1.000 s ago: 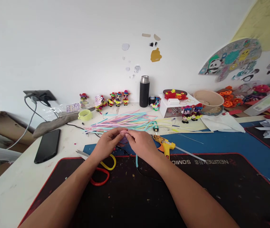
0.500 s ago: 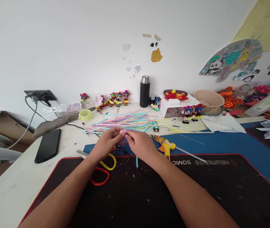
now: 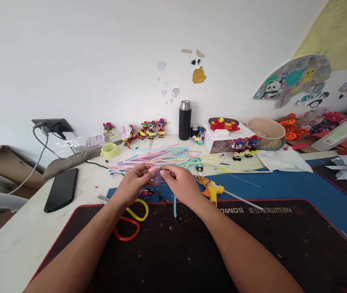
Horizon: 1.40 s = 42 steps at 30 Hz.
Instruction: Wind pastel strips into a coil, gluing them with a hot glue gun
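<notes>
A small pink and purple coiled piece that looks like pipe cleaner (image 3: 157,176) is held between my two hands. My left hand (image 3: 134,182) pinches it from the left with thumb and fingers. The fingertips of my right hand (image 3: 182,184) close on its upper right side. Below my right palm a light blue pipe cleaner (image 3: 175,206) sticks out; where its upper end goes is hidden. Just beyond the hands lies a loose pile of pastel pipe cleaners (image 3: 161,156). Scissors with red and yellow handles (image 3: 137,208) lie partly under my left wrist.
A yellow glue gun (image 3: 212,189) with a clear stick lies right of my right hand on the dark mat (image 3: 167,260). Against the wall stand a black flask (image 3: 185,122) and several small figures (image 3: 151,129). A phone (image 3: 61,190) lies left; a bowl (image 3: 266,129) stands right.
The fingers have shifted around the coiled piece, so more of its pink and purple side shows. Both hands stay close together in nearly the same place; the view has tilted slightly.
</notes>
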Motion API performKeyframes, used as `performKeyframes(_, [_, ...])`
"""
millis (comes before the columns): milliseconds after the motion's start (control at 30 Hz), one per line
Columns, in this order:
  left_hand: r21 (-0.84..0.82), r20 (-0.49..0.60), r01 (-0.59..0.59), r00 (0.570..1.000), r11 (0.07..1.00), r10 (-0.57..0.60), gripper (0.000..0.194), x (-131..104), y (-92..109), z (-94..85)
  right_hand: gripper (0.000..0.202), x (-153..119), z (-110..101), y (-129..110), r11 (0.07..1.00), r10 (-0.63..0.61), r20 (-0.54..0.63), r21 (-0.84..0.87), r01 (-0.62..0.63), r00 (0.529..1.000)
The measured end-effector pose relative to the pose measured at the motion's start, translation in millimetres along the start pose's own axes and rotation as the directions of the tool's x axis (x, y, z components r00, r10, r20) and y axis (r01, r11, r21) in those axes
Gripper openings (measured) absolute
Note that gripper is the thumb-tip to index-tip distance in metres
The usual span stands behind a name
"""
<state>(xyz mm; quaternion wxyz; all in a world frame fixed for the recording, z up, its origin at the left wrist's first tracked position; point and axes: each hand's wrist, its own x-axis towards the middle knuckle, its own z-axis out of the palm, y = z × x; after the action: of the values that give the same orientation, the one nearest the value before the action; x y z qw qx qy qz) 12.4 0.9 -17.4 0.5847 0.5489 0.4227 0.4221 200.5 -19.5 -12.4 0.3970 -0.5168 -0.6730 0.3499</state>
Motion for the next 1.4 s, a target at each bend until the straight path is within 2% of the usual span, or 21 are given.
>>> performKeyframes(167, [0.097, 0.05, -0.01, 0.999, 0.995, 0.006, 0.046, -1.9, 0.6, 3.8, 0.03, -0.2, 1.2, 2.0, 1.0, -0.001, -0.026, -0.012, 0.0, 1.0])
performKeyframes(433, [0.061, 0.078, -0.045, 0.996, 0.997, 0.04, 0.04, -2.6, -0.1, 6.1, 0.026, 0.4, 1.7, 5.1, 0.992, -0.045, -0.055, -0.122, 0.038, 0.997])
performKeyframes(633, [0.07, 0.092, -0.062, 0.994, 0.996, 0.056, 0.04, -3.5, -0.9, 5.9, 0.026, -0.3, 1.6, 3.2, 0.993, -0.033, -0.05, -0.111, 0.027, 0.998])
performKeyframes(933, [0.124, 0.141, -0.033, 0.99, 0.992, 0.016, 0.042, -6.6, 4.3, 14.1, 0.023, 0.4, 0.6, 3.8, 0.981, -0.048, -0.065, -0.193, 0.034, 0.997])
performKeyframes(1200, [0.371, 0.12, -0.111, 0.99, 0.922, 0.071, 0.045, -8.1, -4.9, 14.3, 0.021, 1.1, 1.1, 4.6, 0.968, -0.02, -0.075, -0.251, 0.001, 0.997])
performKeyframes(1400, [0.255, 0.112, -0.039, 0.994, 0.966, 0.01, 0.049, -8.3, -2.0, 18.4, 0.02, 0.0, 2.1, 2.9, 0.949, -0.031, -0.074, -0.316, 0.006, 0.997])
